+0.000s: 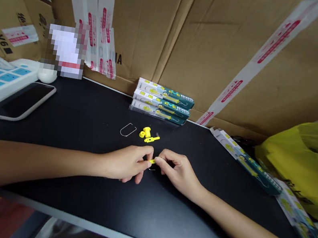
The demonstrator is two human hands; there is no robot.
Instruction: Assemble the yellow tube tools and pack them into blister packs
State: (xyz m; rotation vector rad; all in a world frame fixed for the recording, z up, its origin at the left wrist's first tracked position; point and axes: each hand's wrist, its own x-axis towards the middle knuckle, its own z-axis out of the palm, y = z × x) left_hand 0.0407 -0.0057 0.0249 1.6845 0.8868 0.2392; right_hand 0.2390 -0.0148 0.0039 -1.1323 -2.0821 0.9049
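Over the middle of the black table, my left hand [131,163] and my right hand [178,173] meet fingertip to fingertip. Both pinch a small yellow plastic piece [152,161], mostly covered by the fingers. A thin bent metal wire [152,169] shows just below it; whether it is joined to the piece I cannot tell. Just beyond the hands lie a yellow plastic cap-like part [146,132], a small yellow ring [142,134], a flat yellow stick-like part [152,139] and a little spring [158,135]. Left of these is a bent wire loop [128,129].
Slim printed boxes [162,101] are stacked at the back against the cardboard wall [235,46]. More such boxes [246,160] lie at the right beside a yellow plastic bag [307,160]. A phone [21,101] and a white power strip [4,79] are at the left.
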